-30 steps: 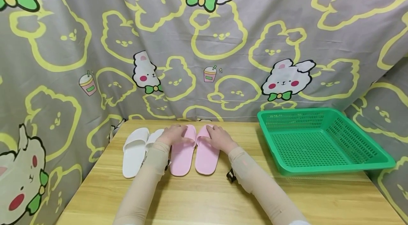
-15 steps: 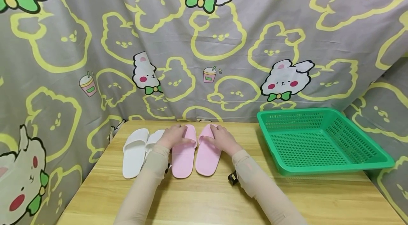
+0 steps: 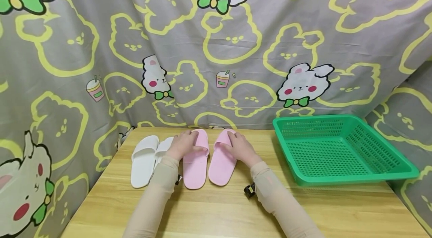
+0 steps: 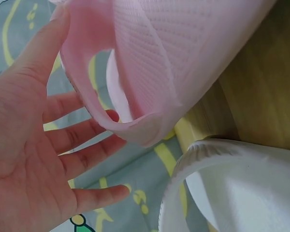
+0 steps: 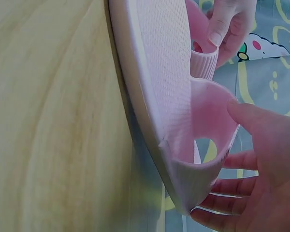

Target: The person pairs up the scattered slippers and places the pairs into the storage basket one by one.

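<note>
A pair of pink slippers lies side by side at the middle of the table, toes toward the curtain. My left hand (image 3: 182,145) grips the strap of the left pink slipper (image 3: 195,172), thumb at the strap's edge and fingers spread along its outer side, as the left wrist view shows. On the right pink slipper (image 3: 222,168), my right hand (image 3: 242,150) holds the strap the same way; in the right wrist view its thumb sits on the strap edge and the fingers (image 5: 234,186) reach toward the toe. This slipper is angled, toe to the right.
Left of the pink pair are two white slippers; one white slipper (image 3: 143,166) shows whole, the other white slipper (image 3: 164,146) is partly behind my left arm. A green plastic basket (image 3: 357,178) stands at the right of the wooden table (image 3: 216,211). A patterned curtain (image 3: 189,43) hangs behind.
The right pink slipper has slid right with my right hand and turned toe-outward, widening the gap between the pair. The left pink slipper has shifted slightly; my left hand stays on its strap.
</note>
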The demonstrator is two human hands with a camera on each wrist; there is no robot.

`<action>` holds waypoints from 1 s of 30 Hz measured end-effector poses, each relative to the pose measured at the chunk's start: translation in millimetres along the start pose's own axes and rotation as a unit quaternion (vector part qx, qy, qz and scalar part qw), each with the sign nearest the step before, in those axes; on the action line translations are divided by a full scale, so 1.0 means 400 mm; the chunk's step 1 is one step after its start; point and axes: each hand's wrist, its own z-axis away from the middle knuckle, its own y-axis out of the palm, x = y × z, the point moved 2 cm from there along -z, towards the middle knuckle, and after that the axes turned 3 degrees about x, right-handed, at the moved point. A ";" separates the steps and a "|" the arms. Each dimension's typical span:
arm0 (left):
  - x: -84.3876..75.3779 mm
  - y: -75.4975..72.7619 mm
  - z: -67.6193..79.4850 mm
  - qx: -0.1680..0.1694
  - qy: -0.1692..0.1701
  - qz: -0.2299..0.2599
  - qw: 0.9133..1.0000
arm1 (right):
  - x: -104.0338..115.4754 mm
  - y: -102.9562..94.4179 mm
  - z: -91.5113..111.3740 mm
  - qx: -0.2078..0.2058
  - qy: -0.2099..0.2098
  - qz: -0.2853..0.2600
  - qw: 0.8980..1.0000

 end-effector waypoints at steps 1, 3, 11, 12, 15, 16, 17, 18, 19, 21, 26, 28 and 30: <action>0.001 0.000 0.001 -0.004 0.001 -0.001 1.000 | -0.001 0.000 0.001 -0.001 0.001 0.002 1.000; 0.002 0.000 0.003 -0.009 0.002 -0.001 1.000 | -0.003 -0.003 0.004 -0.001 0.004 -0.001 1.000; 0.006 -0.003 0.016 -0.029 -0.001 0.023 0.999 | -0.013 -0.011 0.013 -0.010 0.018 -0.016 1.000; 0.007 -0.004 0.019 -0.032 -0.003 0.026 0.999 | -0.014 -0.012 0.014 -0.012 0.019 -0.018 1.000; 0.010 -0.004 0.026 -0.039 -0.009 0.038 0.998 | -0.015 -0.014 0.018 -0.021 0.018 -0.028 0.999; 0.010 -0.004 0.029 -0.041 -0.013 0.043 0.998 | -0.015 -0.015 0.020 -0.025 0.016 -0.035 0.999; 0.011 -0.003 0.031 -0.044 -0.015 0.047 0.998 | -0.014 -0.016 0.023 -0.028 0.015 -0.041 0.999; 0.011 -0.003 0.034 -0.046 -0.017 0.052 0.997 | -0.013 -0.017 0.026 -0.030 0.014 -0.045 0.998; 0.011 -0.003 0.036 -0.050 -0.018 0.056 0.997 | -0.013 -0.018 0.028 -0.033 0.014 -0.050 0.998; 0.012 0.000 0.041 -0.056 -0.021 0.066 0.996 | -0.014 -0.018 0.033 -0.036 0.014 -0.058 0.998; 0.014 0.005 0.050 -0.072 -0.024 0.084 0.994 | -0.023 -0.013 0.040 -0.035 0.028 -0.070 0.997; 0.014 0.006 0.053 -0.075 -0.027 0.090 0.993 | -0.025 -0.013 0.042 -0.037 0.031 -0.074 0.996; 0.015 0.006 0.057 -0.080 -0.028 0.094 0.992 | -0.026 -0.014 0.045 -0.038 0.036 -0.078 0.996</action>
